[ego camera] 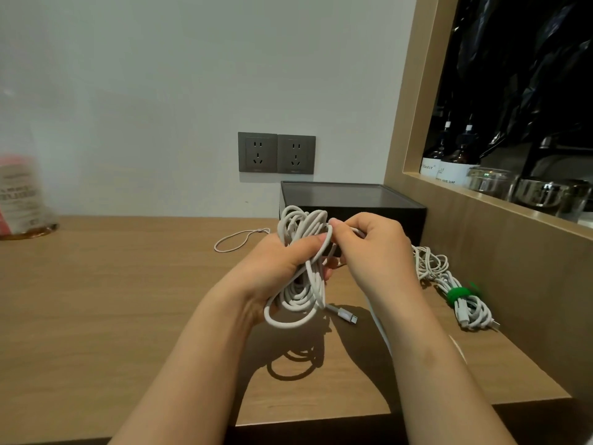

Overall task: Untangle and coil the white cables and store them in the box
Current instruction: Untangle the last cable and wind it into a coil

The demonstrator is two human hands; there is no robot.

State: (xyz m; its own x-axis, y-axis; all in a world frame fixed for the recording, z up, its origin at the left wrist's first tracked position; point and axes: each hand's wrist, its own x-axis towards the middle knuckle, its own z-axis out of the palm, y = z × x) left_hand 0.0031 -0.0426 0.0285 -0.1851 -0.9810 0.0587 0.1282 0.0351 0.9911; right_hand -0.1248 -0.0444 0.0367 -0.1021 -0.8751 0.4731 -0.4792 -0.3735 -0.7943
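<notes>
My left hand [276, 261] grips a bundle of white cable [301, 252] held upright above the wooden table, its loops sticking out above and below the fist. A silver plug [345, 314] dangles from the bundle's lower end. My right hand [369, 248] pinches a strand of the same cable at the bundle's upper right. Behind the hands stands the black box [353, 200] against the wall. A second white cable [455, 290], tied with a green strap [457, 295], lies on the table at the right.
A thin beige loop cord [239, 240] lies left of the box. Two grey wall sockets [276, 153] sit above the box. A blurred bottle [22, 197] stands at the far left. A wooden side panel [513, 268] with a shelf of bottles and jars borders the right.
</notes>
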